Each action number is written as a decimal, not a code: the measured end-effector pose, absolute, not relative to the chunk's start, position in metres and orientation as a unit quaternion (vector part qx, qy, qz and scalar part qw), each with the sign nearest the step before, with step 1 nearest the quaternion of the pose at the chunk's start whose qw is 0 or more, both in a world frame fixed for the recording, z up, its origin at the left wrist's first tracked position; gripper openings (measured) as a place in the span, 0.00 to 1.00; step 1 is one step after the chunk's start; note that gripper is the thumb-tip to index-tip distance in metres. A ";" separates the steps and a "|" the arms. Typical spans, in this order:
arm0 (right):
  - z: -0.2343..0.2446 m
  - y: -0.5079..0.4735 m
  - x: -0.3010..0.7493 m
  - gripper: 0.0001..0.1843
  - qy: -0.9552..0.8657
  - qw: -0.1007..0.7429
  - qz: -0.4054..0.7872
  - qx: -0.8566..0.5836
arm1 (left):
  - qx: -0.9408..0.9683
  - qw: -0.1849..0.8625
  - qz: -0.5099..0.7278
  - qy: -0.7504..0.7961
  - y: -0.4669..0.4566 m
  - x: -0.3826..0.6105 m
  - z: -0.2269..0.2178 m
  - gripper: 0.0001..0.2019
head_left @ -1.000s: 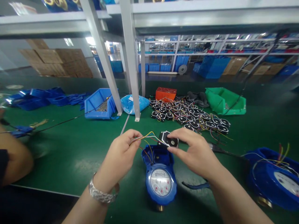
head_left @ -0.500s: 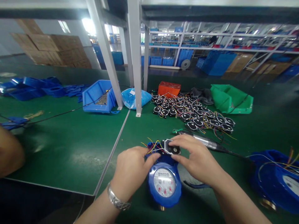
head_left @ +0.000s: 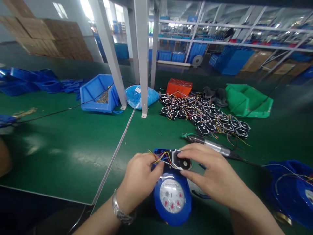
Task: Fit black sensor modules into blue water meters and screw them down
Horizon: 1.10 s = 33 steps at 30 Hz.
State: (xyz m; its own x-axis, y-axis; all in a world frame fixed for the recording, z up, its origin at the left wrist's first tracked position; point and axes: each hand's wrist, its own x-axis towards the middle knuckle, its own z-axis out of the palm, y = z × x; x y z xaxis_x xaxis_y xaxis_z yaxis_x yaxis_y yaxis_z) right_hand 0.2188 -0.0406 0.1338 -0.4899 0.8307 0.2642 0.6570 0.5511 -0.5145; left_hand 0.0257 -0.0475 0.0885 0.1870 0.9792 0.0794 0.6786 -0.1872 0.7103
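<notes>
A blue water meter (head_left: 158,204) with a round white dial (head_left: 171,195) lies in front of me, dial up. Behind the dial is its open blue compartment (head_left: 158,150), partly hidden by my hands. My right hand (head_left: 207,166) grips a black module (head_left: 180,160) with a white edge, thumb at the near side and fingers on top, at the compartment's right end. Thin coloured wires (head_left: 164,157) run left from the module. My left hand (head_left: 144,173) is closed on these wires, pinching them between thumb and fingers at the compartment's left end.
An electric screwdriver (head_left: 215,147) lies behind my right hand. Beyond it are several black modules (head_left: 195,119), an orange bin (head_left: 179,87) and a green bin (head_left: 249,101). Left stands a blue bin of screws (head_left: 97,94). Another meter (head_left: 290,195) sits right; a person's arm (head_left: 4,158) shows left.
The camera view has shifted slightly, so the background sits higher. Both hands keep their grip, and the module appears a little lower, closer in line with the blue compartment.
</notes>
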 end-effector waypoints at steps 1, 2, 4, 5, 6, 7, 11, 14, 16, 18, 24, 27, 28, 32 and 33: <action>0.133 -0.040 0.219 0.18 -0.849 0.240 0.173 -0.438 | 0.703 0.304 0.303 0.567 -0.049 0.023 0.087 0.14; 0.133 -0.040 0.219 0.18 -0.853 0.232 0.169 -0.435 | 0.686 0.328 0.332 0.558 -0.050 0.022 0.085 0.13; 0.132 -0.038 0.218 0.19 -0.860 0.217 0.163 -0.432 | 0.659 0.354 0.385 0.540 -0.052 0.019 0.079 0.11; 0.131 -0.038 0.218 0.19 -0.862 0.212 0.162 -0.431 | 0.648 0.354 0.410 0.535 -0.052 0.019 0.075 0.10; 0.131 -0.037 0.217 0.19 -0.864 0.208 0.162 -0.428 | 0.640 0.347 0.435 0.531 -0.052 0.018 0.070 0.10; 0.130 -0.037 0.217 0.20 -0.866 0.206 0.161 -0.426 | 0.634 0.335 0.460 0.524 -0.052 0.019 0.065 0.09; 0.128 -0.036 0.216 0.21 -0.870 0.193 0.159 -0.426 | 0.635 0.273 0.533 0.488 -0.051 0.022 0.046 0.10; 0.126 -0.036 0.216 0.20 -0.870 0.184 0.159 -0.429 | 0.650 0.240 0.539 0.480 -0.051 0.024 0.040 0.10; 0.124 -0.035 0.215 0.20 -0.871 0.179 0.158 -0.429 | 0.661 0.225 0.538 0.472 -0.051 0.024 0.039 0.10; 0.123 -0.034 0.214 0.21 -0.874 0.171 0.152 -0.429 | 0.670 0.214 0.541 0.462 -0.051 0.024 0.038 0.09; 0.119 -0.032 0.210 0.19 -0.873 0.152 0.141 -0.441 | 0.691 0.193 0.538 0.443 -0.052 0.024 0.039 0.08; 0.119 -0.033 0.211 0.18 -0.873 0.135 0.146 -0.446 | 0.696 0.197 0.532 0.440 -0.053 0.024 0.039 0.09; 0.119 -0.034 0.211 0.18 -0.873 0.127 0.145 -0.447 | 0.697 0.197 0.530 0.441 -0.053 0.024 0.040 0.09; 0.118 -0.036 0.208 0.14 -0.881 0.081 0.121 -0.450 | 0.704 0.189 0.520 0.445 -0.055 0.024 0.039 0.09; 0.119 -0.036 0.207 0.13 -0.882 0.066 0.113 -0.452 | 0.705 0.188 0.517 0.447 -0.055 0.024 0.038 0.08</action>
